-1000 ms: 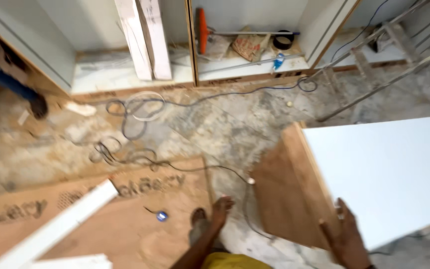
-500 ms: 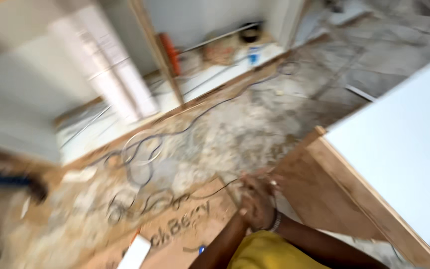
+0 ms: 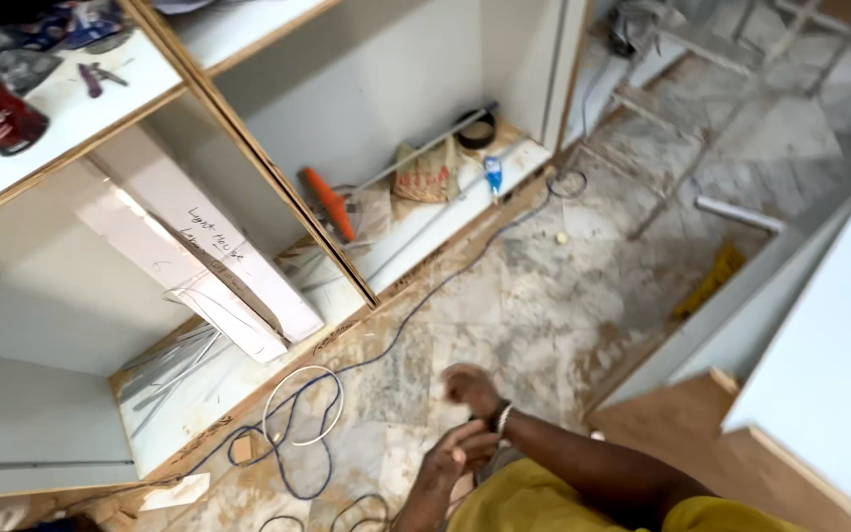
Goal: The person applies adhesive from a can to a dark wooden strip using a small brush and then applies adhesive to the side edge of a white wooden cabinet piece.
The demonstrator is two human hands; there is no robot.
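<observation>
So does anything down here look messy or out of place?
Yes. A blue cable trails loose across the stone floor and tangles with a white coiled wire near both hands. Sawdust litters the floor.

Both hands, the left hand [image 3: 450, 463] and right hand [image 3: 470, 386], meet low in the frame above a bare patch of stone floor [image 3: 544, 296], the widest open passage in view. To their left, looped blue cable [image 3: 293, 453] and a white wire coil [image 3: 302, 404] clutter the ground. Beyond, the open cabinet [image 3: 278, 187] is blocked by leaning white boards [image 3: 219, 266], an orange-handled tool [image 3: 329, 202], a small sack [image 3: 427, 172] and a tape roll [image 3: 477, 128]. A white panel [image 3: 829, 345] and plywood sheet [image 3: 682, 433] close off the right side.
</observation>
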